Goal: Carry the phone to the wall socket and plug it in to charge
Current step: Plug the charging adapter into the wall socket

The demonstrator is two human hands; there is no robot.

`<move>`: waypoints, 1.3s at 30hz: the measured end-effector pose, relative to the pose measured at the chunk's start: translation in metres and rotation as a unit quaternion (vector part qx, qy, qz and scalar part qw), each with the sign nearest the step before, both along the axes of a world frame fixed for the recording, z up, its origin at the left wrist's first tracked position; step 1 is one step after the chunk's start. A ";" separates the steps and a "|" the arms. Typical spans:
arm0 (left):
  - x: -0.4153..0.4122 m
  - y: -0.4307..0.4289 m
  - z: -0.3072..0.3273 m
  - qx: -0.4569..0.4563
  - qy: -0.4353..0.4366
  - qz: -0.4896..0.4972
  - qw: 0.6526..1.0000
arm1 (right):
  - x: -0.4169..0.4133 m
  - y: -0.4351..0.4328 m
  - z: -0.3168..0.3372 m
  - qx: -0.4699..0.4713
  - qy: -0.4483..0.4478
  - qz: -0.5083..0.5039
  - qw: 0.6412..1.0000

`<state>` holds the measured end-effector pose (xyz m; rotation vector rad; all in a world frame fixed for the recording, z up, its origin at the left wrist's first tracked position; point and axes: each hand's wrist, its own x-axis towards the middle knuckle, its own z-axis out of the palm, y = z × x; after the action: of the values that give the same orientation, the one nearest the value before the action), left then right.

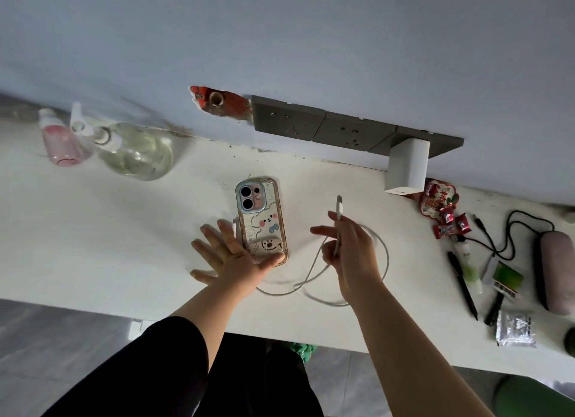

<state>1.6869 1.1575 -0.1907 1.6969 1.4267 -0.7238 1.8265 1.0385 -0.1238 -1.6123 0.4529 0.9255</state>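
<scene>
The phone (pixel 261 217) lies face down on the white desk (pixel 124 245), in a clear case with cartoon stickers. My left hand (pixel 230 254) is spread open, its thumb across the phone's lower edge. My right hand (pixel 345 245) pinches the white charging cable (pixel 314 279) near its connector (pixel 339 206), which points up toward the wall. The rest of the cable loops on the desk under that hand. A grey row of wall sockets (pixel 336 130) sits above the desk, with a white charger block (pixel 406 166) plugged into its right end.
Left rear: a pink bottle (pixel 60 142) and a clear spray bottle (pixel 133 149). Right: red candy wrappers (pixel 445 214), black pens (pixel 463 282), a black cord (pixel 510 233), a pink case (pixel 557 270), a foil packet (pixel 515 328). A broken patch (pixel 221 102) scars the wall.
</scene>
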 end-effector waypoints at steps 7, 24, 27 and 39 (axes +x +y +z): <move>0.004 -0.001 0.008 -0.013 0.010 -0.009 1.000 | 0.011 -0.038 0.044 0.049 -0.020 -0.069 0.996; 0.005 -0.006 0.009 0.026 0.026 -0.033 0.999 | 0.025 -0.039 0.061 0.040 -0.070 -0.064 0.995; 0.005 -0.006 0.009 0.025 0.028 -0.036 0.999 | 0.026 -0.039 0.063 0.043 -0.069 -0.067 0.994; 0.005 -0.006 0.010 0.017 0.025 -0.033 0.999 | 0.025 -0.038 0.064 0.035 -0.070 -0.070 0.994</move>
<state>1.6922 1.1519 -0.1808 1.7705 1.4303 -0.7858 1.8518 1.0006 -0.0601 -1.5487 0.4258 0.7114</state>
